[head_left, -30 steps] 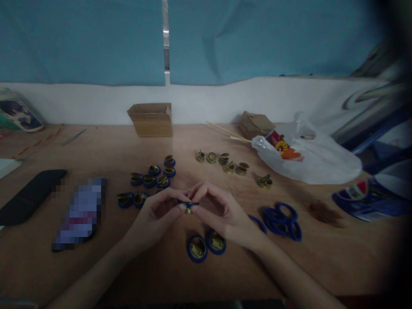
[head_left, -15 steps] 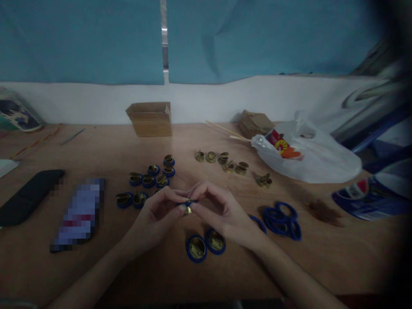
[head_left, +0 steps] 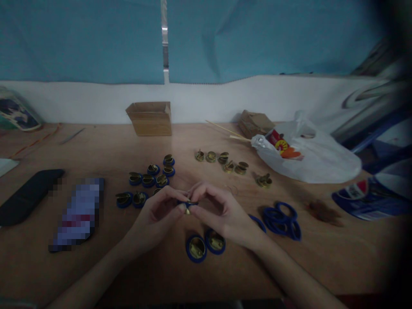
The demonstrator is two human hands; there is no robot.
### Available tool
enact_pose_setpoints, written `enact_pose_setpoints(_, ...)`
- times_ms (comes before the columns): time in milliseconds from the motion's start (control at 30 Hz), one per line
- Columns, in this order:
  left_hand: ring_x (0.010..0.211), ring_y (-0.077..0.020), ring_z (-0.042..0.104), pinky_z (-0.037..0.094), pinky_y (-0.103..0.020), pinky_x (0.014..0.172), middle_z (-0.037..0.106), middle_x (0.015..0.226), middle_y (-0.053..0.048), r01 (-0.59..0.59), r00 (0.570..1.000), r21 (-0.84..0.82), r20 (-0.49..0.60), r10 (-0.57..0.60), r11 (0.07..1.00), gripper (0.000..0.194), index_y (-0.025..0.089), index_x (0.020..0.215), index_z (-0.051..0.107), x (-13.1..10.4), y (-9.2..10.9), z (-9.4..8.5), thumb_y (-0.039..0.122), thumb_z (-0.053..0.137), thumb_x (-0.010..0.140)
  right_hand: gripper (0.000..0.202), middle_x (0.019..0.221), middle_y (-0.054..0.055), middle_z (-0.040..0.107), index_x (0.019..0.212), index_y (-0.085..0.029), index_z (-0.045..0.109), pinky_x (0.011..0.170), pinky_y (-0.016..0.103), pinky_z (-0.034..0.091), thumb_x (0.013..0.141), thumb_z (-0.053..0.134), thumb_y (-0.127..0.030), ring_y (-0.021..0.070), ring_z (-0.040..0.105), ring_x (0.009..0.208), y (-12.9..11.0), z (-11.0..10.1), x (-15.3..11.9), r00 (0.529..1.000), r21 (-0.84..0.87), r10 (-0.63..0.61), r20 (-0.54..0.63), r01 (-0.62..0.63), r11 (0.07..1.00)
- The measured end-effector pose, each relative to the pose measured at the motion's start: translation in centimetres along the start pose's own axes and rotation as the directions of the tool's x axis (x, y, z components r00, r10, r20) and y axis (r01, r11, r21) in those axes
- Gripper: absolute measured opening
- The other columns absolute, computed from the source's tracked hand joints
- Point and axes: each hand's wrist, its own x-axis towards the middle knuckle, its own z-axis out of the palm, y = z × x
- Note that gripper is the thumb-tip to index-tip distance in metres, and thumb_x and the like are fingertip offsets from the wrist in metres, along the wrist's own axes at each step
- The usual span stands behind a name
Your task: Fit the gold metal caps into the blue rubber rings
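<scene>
My left hand (head_left: 162,214) and my right hand (head_left: 214,210) meet over the middle of the table, thumbs and fingers pinched on one small brass fitting with a blue ring (head_left: 188,207). Most of that piece is hidden by my fingertips. Just below my right hand lie two brass fittings in blue rings (head_left: 196,248). Beyond my left hand stands a group of several ringed brass fittings (head_left: 148,180). Further back are several plain brass fittings (head_left: 228,166) without rings. A pile of loose blue rings (head_left: 276,221) rests to the right, one ring partly hidden by my right wrist.
A cardboard box (head_left: 152,121) stands at the back, with a brown paper package (head_left: 255,123) and a white plastic bag (head_left: 322,154) further right. A blue printed wrapper (head_left: 360,198) lies at right. On the left are a black case (head_left: 28,197) and a blurred-out object (head_left: 79,214).
The piece between my fingertips has tilted slightly, and less of its brass underside shows. Both hands keep almost the same place; the other things stay put.
</scene>
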Motion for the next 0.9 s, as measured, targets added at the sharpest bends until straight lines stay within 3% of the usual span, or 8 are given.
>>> enact_pose_setpoints(133,0.099,-0.0167,0.064,0.048,-0.03,0.092,0.071,0.1,-0.003,0.025,0.999,0.003,0.029,-0.025,1.0,0.007,0.02,0.079,0.066,0.17,0.26,-0.03,0.02,0.063,0.086,0.009,0.091,0.004,0.06,0.082,-0.02,0.056,0.087,0.039,0.047,0.085,0.065,-0.023,0.0189,0.057,0.092,0.03,0.07,0.02,1.0,-0.05,-0.017,-0.002,0.017,0.999)
enact_pose_setpoints(300,0.097,-0.0174,0.064,0.048,-0.031,0.089,0.07,0.095,-0.003,0.043,0.998,-0.039,0.047,-0.041,0.998,0.001,0.02,0.084,0.066,0.03,0.27,-0.01,0.02,0.065,0.083,0.008,0.092,0.005,0.06,0.084,-0.019,0.057,0.086,0.039,0.047,0.085,0.064,-0.023,0.0192,0.058,0.092,0.11,0.08,-0.06,1.0,-0.043,-0.024,-0.009,0.024,0.999)
enact_pose_setpoints(900,0.105,-0.0172,0.06,0.044,-0.029,0.091,0.066,0.099,-0.002,0.099,0.992,-0.14,0.091,-0.087,0.985,0.009,0.02,0.087,0.063,-0.11,0.21,-0.2,0.017,0.069,0.081,0.008,0.093,0.006,0.062,0.084,-0.019,0.059,0.088,0.04,0.047,0.084,0.066,-0.021,0.0198,0.059,0.093,-0.09,0.08,0.01,0.999,-0.08,-0.034,-0.005,0.034,0.996)
